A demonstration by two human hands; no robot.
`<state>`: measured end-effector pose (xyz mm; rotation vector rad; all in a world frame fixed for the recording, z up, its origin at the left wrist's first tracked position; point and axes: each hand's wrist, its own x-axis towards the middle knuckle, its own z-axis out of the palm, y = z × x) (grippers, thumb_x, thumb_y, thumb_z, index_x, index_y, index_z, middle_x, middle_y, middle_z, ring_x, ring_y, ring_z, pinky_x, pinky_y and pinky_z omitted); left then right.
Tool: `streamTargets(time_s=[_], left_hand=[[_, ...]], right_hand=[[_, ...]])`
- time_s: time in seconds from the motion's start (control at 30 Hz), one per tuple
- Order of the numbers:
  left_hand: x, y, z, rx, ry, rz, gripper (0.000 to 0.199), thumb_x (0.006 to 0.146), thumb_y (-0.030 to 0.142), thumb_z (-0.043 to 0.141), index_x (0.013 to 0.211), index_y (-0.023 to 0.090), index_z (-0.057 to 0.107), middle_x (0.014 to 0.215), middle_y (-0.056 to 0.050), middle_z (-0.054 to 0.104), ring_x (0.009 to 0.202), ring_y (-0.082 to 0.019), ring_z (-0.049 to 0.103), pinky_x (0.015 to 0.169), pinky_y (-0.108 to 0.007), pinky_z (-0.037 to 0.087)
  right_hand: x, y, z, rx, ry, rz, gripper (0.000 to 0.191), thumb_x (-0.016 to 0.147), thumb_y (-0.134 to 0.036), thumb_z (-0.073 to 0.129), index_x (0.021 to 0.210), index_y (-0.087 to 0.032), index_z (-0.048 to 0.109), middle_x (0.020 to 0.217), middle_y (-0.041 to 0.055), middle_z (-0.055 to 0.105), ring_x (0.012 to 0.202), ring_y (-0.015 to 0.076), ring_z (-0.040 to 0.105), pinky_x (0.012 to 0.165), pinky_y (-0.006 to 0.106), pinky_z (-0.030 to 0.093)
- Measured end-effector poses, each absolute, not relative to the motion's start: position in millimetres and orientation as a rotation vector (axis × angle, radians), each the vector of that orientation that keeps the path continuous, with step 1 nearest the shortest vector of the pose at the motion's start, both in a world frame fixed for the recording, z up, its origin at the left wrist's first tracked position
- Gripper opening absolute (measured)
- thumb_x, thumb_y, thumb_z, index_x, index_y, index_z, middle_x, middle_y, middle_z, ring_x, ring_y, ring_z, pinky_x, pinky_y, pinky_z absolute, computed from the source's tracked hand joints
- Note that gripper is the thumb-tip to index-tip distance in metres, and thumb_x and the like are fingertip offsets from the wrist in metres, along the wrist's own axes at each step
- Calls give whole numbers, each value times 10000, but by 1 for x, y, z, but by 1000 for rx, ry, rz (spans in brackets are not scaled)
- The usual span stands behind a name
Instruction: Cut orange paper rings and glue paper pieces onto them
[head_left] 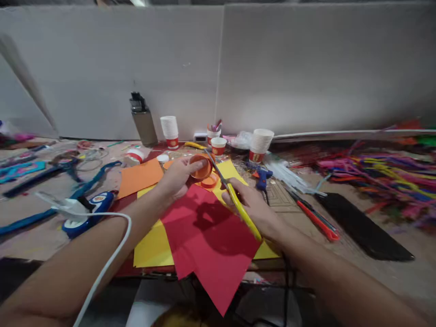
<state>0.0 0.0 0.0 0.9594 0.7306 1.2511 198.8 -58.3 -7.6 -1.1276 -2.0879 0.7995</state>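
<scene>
My left hand is closed on a round, hollow orange paper cup, its opening turned partly toward me. My right hand grips a pair of scissors by the yellow handle. Their blades point up and away, close beside the cup's right side. Behind the cup lies an orange ring on the papers. Below both hands, red paper sheets overlap yellow paper and hang over the table's front edge. An orange sheet lies left of my left hand.
Stacked paper cups and another stack stand at the back near a dark bottle. At right are a blue glue gun, red-handled scissors, a black phone-like slab and colourful pipe cleaners. A white cable crosses my left forearm.
</scene>
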Motion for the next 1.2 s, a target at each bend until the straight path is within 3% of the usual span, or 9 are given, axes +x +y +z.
streamTargets(time_s=[0.2,0.57,0.83,1.2], left_hand=[[-2,4,1,1048,740,1202,211,658,209,794,848,132,742,811,-32,721,719,-110,610,709,-226,452],[1,1,2,1087,730,1179,188,659,219,793,827,148,751,781,-19,709,710,-109,597,716,-236,430],[-2,1,4,1102,709,1148,196,656,192,777,844,140,750,830,-45,727,749,-128,626,743,-250,449],[-5,1,6,1180,695,1094,220,681,200,760,892,139,758,866,-64,736,790,-152,648,818,-291,462]], right_hand=[[199,-59,-7,-1149,-2093,746,339,937,-530,442,868,-200,478,804,-13,514,703,133,419,631,277,317],[201,-56,-4,-1185,-2142,747,312,932,-506,435,940,-200,499,775,-18,472,698,145,416,612,281,314],[204,-54,-9,-1146,-2125,745,355,924,-542,461,972,-197,531,845,8,542,748,159,464,648,286,342],[204,-55,-9,-1134,-2128,765,357,926,-542,469,900,-192,532,837,3,541,749,151,464,659,283,344]])
